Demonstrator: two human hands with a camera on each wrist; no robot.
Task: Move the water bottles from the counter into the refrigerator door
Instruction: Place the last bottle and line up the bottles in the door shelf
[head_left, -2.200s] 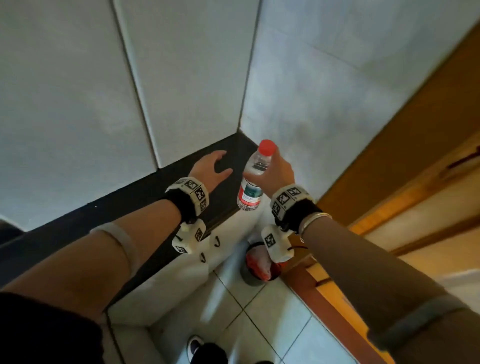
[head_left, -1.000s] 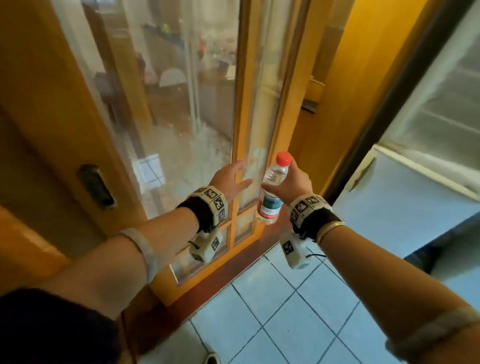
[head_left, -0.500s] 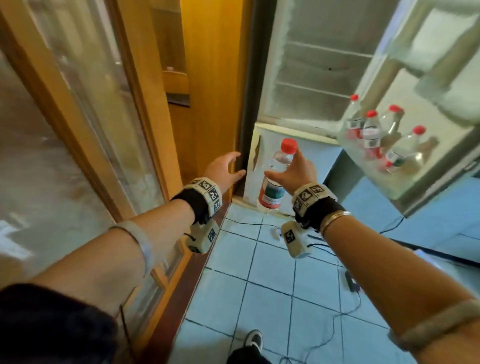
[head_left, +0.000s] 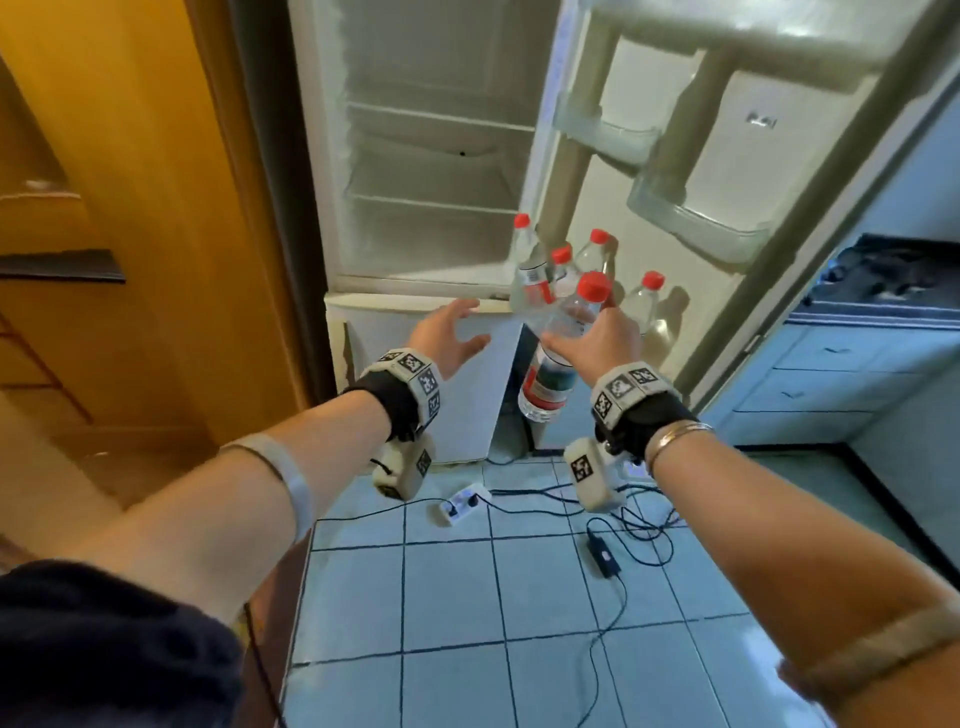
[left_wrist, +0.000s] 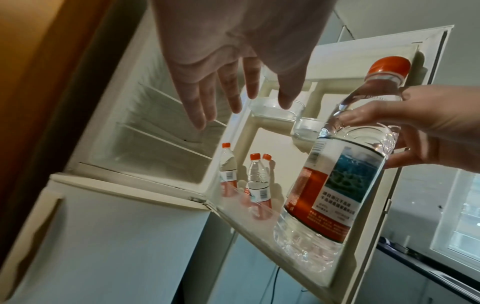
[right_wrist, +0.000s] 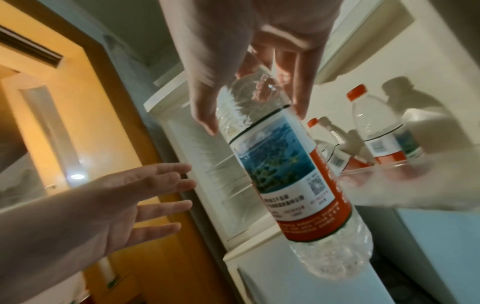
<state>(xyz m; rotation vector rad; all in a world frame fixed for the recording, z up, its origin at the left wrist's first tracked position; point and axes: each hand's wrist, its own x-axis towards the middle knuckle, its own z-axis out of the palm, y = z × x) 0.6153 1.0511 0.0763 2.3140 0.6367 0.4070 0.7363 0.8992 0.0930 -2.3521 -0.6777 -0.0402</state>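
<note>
My right hand (head_left: 597, 338) grips a clear water bottle (head_left: 550, 379) by its upper part; it has a red cap and a red and blue label and hangs tilted in the air. It is in front of the open refrigerator door (head_left: 737, 140), just left of the door's bottom shelf. Several red-capped bottles (head_left: 647, 306) stand in that shelf. In the right wrist view, thumb and fingers (right_wrist: 205, 107) wrap the bottle (right_wrist: 285, 174). My left hand (head_left: 452, 332) hovers with spread fingers, empty, in front of the fridge body (head_left: 415, 156).
A power strip (head_left: 460, 501) and black cables (head_left: 605, 553) lie on the tiled floor below the fridge. A wooden door frame (head_left: 156, 208) stands at the left. Blue cabinets (head_left: 831, 374) and a stove (head_left: 893, 275) are on the right. Two smaller door bins (head_left: 696, 223) sit higher up.
The view has swung from the counter past a glass door to the open fridge. My right hand has carried the bottle up near the door's bottles. The left hand stays open.
</note>
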